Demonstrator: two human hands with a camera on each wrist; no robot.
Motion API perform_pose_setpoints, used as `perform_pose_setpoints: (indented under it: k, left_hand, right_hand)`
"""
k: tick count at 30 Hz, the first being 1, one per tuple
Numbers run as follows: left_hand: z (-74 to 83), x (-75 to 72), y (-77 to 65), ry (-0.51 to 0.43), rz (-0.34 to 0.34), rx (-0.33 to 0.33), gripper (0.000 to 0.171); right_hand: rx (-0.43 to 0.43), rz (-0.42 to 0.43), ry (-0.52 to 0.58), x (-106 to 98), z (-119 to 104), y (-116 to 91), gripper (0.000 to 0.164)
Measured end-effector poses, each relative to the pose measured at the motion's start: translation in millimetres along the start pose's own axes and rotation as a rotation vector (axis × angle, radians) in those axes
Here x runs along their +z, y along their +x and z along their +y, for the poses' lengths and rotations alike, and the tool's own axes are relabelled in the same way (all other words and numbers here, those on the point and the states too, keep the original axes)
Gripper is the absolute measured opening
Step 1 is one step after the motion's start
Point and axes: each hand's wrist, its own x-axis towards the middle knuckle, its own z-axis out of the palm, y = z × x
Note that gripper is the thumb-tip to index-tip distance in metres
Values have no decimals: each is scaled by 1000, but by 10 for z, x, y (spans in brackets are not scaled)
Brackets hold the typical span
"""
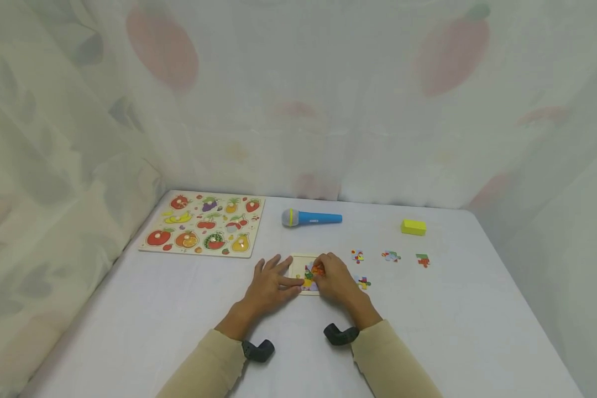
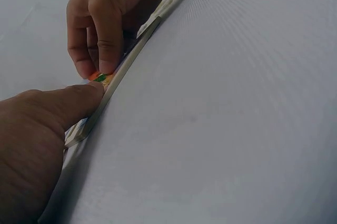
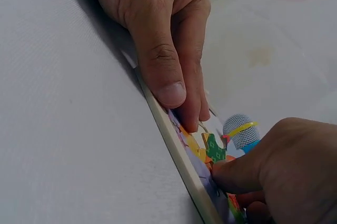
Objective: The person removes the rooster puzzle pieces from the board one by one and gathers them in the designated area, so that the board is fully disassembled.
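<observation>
A small jigsaw puzzle in a pale wooden tray [image 1: 304,256] lies between the two hands. My left hand [image 1: 270,287] rests on the tray's left side with fingers spread, its thumb pressing the colourful picture. My right hand [image 1: 335,279] pinches a green, yellow and orange puzzle piece [image 3: 215,148] over the tray; the piece stands tilted up in the right wrist view. The right fingers hide part of the picture. Loose jigsaw pieces lie to the right: one [image 1: 363,282] close beside the right hand, others [image 1: 357,256] [image 1: 391,256] [image 1: 423,260] farther back.
A wooden fruit peg board [image 1: 219,225] lies at the back left of the white table [image 1: 457,320]. Behind the tray is a blue toy microphone [image 1: 320,218]. A yellow block [image 1: 413,227] stands at the back right. Patterned curtains [image 1: 303,110] enclose the table's back and sides.
</observation>
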Motion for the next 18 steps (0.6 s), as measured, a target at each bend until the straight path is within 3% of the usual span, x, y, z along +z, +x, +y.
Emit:
perform_pose_setpoints:
  k: [11, 18]
  left_hand:
    - [-9, -10, -7, -17, 8, 23, 25]
    - [1, -21, -4, -6, 3, 19, 26]
  right_hand:
    - [-141, 159, 103, 45, 81, -49, 19]
    - [-118, 237, 140, 61, 123, -30, 17]
